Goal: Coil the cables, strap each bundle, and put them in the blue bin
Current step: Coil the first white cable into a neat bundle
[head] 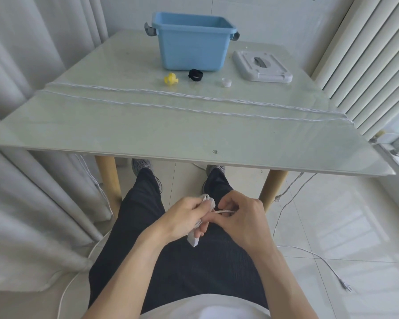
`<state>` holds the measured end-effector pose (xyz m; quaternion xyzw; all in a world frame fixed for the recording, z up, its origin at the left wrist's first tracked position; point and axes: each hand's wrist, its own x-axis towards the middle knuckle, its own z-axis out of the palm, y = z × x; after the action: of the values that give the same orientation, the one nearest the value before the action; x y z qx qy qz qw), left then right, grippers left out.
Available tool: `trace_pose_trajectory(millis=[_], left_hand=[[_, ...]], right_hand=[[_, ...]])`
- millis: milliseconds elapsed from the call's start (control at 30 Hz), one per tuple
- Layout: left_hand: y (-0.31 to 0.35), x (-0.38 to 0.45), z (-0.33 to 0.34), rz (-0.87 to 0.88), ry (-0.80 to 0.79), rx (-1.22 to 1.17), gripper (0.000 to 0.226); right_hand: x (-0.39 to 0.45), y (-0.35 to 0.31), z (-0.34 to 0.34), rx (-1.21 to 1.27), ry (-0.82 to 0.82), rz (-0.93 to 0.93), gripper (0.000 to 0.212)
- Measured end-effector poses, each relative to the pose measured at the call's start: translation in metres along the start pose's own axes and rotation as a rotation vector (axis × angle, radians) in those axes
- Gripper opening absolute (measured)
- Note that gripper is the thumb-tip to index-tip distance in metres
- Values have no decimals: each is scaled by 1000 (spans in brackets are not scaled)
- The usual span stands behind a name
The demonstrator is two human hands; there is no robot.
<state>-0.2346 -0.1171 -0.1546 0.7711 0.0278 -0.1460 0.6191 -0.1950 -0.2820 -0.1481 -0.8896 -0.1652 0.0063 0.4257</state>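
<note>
From the head camera, the blue bin (193,41) stands open at the far side of the pale glass table (148,134), grey latches hanging at both ends; only the upper part of its inner walls shows, so what lies on its floor cannot be told. Its white lid (262,65) lies flat on the table just right of the bin. In front of the bin sit a yellow strap (170,79), a black strap (195,75) and, nearer the lid, a small clear cap-like piece (226,82) too faint to identify. Nearer than the straps, two long white twisted cables (171,100) run across the table from edge to edge and drop off both sides. Below the table's near edge, over the lap, the hands are close together: the left hand (184,217) grips a small white cable coil (206,201), with a white end piece sticking out beneath the fingers, and the right hand (242,217) pinches a strand of that cable beside it. How many loops the coil has is hidden by the fingers. More white cable trails over the floor tiles right of the table, ending in a plug (346,286).
</note>
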Motion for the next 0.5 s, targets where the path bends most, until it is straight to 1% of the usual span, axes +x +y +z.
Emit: trace_pose_trajectory(millis=[67,133,233,300,400,500], left_hand=[[2,-1,-1,-52,-98,-83,55],[3,0,1,-80,-150,-97,57],[1,-1,1,-83,-141,-81,56],[-5,-2,-5,-76,-88,-161,55],[-12,-5,-19,-73,22,-445,59],[-16,-4,-28,-86,98,-817,56]], right_hand=[[0,2,1,30,8,-17,51],[1,2,1,75,-11,-50,55],[3,5,3,120,-108,-64,47],[6,10,2,154,-147,-32,39],[6,19,-3,164,-134,30,32],[5,25,-2,129,-146,47,35]])
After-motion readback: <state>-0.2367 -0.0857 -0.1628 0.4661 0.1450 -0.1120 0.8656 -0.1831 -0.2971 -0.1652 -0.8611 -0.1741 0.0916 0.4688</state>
